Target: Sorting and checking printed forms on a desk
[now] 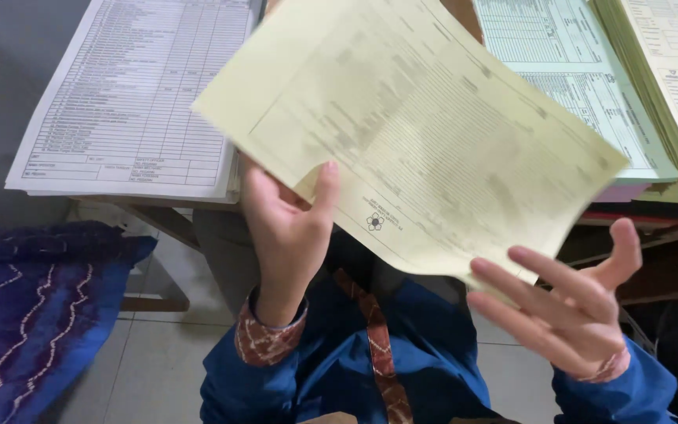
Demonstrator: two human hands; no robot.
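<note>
Left hand (288,228) pinching yellow sheet (410,133) at its lower edge, thumb on top. Right hand (570,302) spread, fingertips touching sheet's lower right corner. Sheet tilted, held up above lap, blurred. Behind it: white stack (131,98) left, overhanging table edge (158,206); green stack (582,86) and yellow stack (668,71) right. Blue cloth (33,306) lower left. Open floor (158,353) under table.

You see the scene in soft, even daylight with no harsh glare. The yellow sheet (425,133) is smeared by motion blur, its print unreadable, and it throws shade below. The white stack (131,102) is sharper; corners darken slightly.
</note>
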